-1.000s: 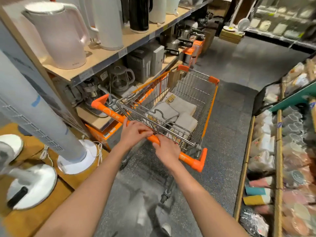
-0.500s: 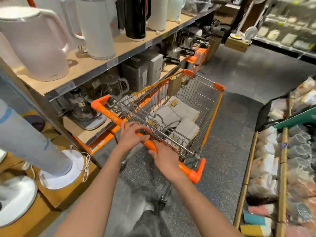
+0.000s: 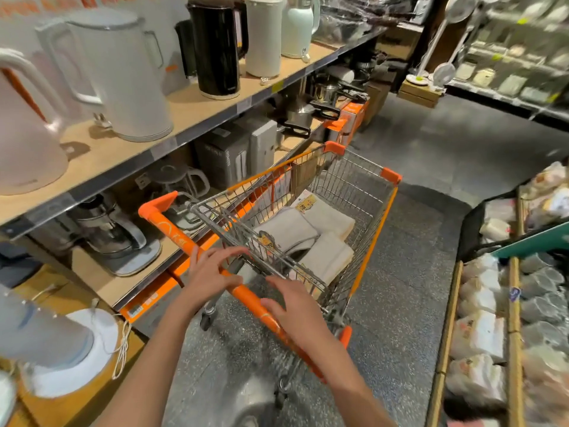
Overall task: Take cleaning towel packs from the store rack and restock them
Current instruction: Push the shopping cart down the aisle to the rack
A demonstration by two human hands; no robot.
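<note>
Kettle shelves slide by as both hands, left hand (image 3: 212,277) and right hand (image 3: 295,306), loosen off the cart handle (image 3: 246,295), fingers now spread, towel packs (image 3: 311,238) still lying in the cart's far end, so probably stopping to restock.

Two bare forearms reach up from the bottom edge of the frame toward its centre. The left hand (image 3: 209,274), just left of centre, has fingers spread and loosely bent, thumb pointing right. The right hand (image 3: 295,306), slightly lower and to the right, lies palm down with fingers extended (both hands gripping nothing, somewhat motion-blurred).
</note>
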